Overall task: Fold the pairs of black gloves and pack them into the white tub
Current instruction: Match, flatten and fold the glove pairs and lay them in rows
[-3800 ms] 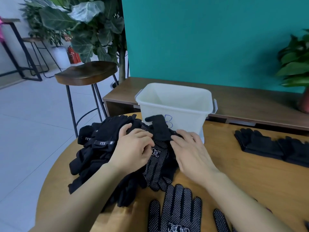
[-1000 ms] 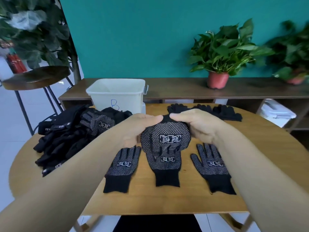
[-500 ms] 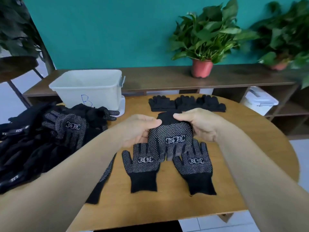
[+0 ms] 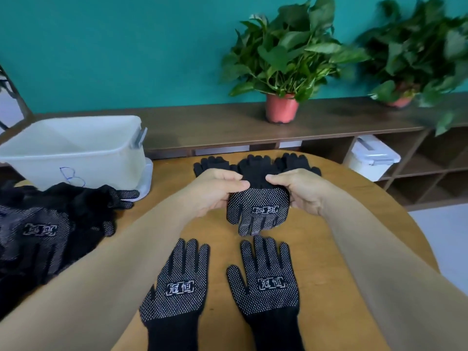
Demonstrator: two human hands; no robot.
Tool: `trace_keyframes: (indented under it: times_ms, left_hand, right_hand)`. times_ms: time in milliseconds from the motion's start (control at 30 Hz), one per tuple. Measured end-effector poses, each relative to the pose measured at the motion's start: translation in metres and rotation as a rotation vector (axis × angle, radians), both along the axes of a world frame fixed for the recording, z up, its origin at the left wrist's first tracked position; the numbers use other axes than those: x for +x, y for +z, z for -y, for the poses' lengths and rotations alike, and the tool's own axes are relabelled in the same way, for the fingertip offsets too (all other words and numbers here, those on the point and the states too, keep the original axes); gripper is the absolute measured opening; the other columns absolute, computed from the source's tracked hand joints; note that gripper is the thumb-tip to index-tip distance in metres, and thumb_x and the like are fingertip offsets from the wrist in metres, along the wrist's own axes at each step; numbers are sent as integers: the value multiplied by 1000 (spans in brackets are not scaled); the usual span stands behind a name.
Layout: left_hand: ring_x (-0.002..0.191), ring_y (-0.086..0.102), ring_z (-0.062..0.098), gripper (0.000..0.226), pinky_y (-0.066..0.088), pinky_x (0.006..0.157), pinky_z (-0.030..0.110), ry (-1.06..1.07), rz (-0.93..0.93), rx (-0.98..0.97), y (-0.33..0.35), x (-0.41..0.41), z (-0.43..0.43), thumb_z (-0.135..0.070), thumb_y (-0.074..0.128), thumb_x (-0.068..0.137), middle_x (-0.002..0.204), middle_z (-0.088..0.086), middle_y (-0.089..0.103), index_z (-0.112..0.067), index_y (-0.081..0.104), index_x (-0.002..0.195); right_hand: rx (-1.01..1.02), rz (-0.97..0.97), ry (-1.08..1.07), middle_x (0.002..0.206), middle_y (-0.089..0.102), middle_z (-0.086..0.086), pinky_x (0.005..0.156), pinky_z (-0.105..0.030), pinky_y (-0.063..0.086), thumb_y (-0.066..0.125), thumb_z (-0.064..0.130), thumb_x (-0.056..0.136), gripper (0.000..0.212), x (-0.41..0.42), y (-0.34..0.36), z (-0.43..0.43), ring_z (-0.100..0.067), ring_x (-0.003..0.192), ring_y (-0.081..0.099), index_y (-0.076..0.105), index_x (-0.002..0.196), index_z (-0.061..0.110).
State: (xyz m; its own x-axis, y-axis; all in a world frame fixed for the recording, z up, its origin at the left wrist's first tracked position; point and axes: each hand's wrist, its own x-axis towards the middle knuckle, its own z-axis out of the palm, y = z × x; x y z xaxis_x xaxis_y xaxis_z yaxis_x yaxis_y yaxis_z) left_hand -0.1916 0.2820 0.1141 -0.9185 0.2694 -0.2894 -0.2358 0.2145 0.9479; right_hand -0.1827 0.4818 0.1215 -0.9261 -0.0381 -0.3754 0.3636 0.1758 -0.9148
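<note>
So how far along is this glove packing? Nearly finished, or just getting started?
Early on, it seems. Done: a row of dark gloves lies at the far edge of the table, possibly folded pairs; no gloves show in the white tub. In hand: the left hand and right hand pinch a dotted glove by its top edge. Left: two flat gloves near the person and a big pile at the left.
</note>
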Motion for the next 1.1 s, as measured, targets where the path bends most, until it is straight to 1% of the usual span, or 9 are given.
trace_keyframes:
  times_ms: [100,367,667,767,833,900,967,1033,1100]
  left_hand:
    - [109,67,20,43,52,100,40,1,-97,-77,-5,-14,-8,-22,74,88,121,5,70,-15,62,129]
    - [107,62,8,42,51,77,19,-108,-120,-247,-49,2,-14,-24,69,92,129,-3,63,-10,62,131]
    - [101,65,6,35,51,85,21,-107,-239,-302,-31,22,-13,-23,70,92,118,-5,67,-13,65,125]
    - [89,66,3,17,48,81,16,-174,-302,-382,-32,49,-10,-24,68,93,102,-10,72,-14,70,107]
    - [85,68,10,19,52,88,29,-225,-353,-445,-47,72,-9,-25,66,95,97,1,76,-7,70,97]
    - [78,67,7,17,53,83,27,-248,-450,-550,-69,95,-6,-29,64,95,85,-7,74,-14,69,89]
    - [59,57,4,22,46,64,20,-226,-628,-667,-89,117,-3,-35,62,95,62,-17,62,-21,63,78]
    - [61,56,3,25,49,68,21,-237,-842,-688,-108,132,3,-39,57,94,64,-18,62,-22,67,79]
    - [83,64,3,24,49,94,30,-282,-1003,-708,-127,141,7,-38,54,92,87,-17,71,-24,73,88]
  right_hand:
    - [37,-64,-15,104,75,-5,96,-43,51,66,27,92,22,-10,-4,-10,-24,103,68,72,106,10]
    - [96,14,50,98,76,-2,95,-36,52,63,31,95,21,12,-47,-17,-22,101,69,70,101,13]
    - [111,-83,91,94,77,3,103,-43,46,61,36,95,22,32,-38,-17,-16,98,69,73,94,17]
    - [135,-138,136,93,76,8,95,-29,47,61,37,95,22,60,-43,-18,-8,93,68,71,81,23]
    - [154,-172,133,73,70,12,71,-15,46,62,29,96,29,86,-55,-18,1,69,62,68,69,21]
    - [156,-213,127,63,58,3,57,-20,40,63,20,95,31,110,-76,-17,-6,58,50,63,68,5]
    - [160,-251,115,59,47,6,55,-23,33,64,15,94,35,130,-94,-18,-6,56,41,53,62,6]
    - [202,-302,147,72,65,18,66,-20,44,65,14,94,28,146,-110,-18,4,70,57,66,66,17]
    - [421,-420,197,113,70,17,94,-20,44,67,19,92,14,158,-128,-17,10,112,54,76,81,18]
